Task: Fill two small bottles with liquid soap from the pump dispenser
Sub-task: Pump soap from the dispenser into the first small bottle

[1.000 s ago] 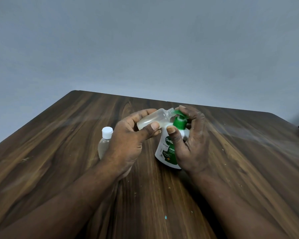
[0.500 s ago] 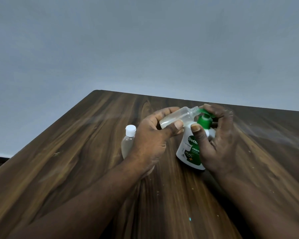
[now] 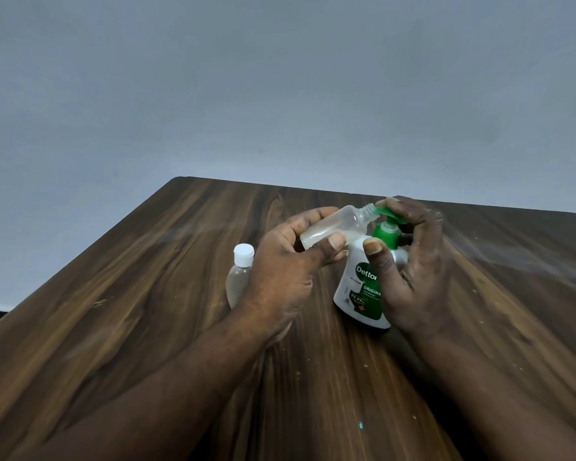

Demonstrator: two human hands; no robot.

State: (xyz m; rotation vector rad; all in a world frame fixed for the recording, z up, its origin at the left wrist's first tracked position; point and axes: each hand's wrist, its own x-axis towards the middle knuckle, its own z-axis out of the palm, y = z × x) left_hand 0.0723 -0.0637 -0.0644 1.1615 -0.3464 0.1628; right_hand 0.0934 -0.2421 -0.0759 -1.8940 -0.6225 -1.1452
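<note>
Wooden counter (image 3: 147,327): left hand (image 3: 280,281) grips the uncapped bottle (image 3: 333,224), mouth angled rightward, seemingly at the spout (image 3: 384,211); right hand (image 3: 413,271) clasps the Dettol pump dispenser (image 3: 359,291).

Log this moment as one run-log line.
left hand: holds open small bottle tilted, mouth at green spout | right hand: grips pump dispenser around its top | capped bottle: upright on table

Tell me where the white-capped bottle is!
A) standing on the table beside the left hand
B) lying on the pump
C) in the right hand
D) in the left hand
A: the capped bottle stands on the table beside the left hand, which holds the open bottle; the right hand grips the pump dispenser.
</note>
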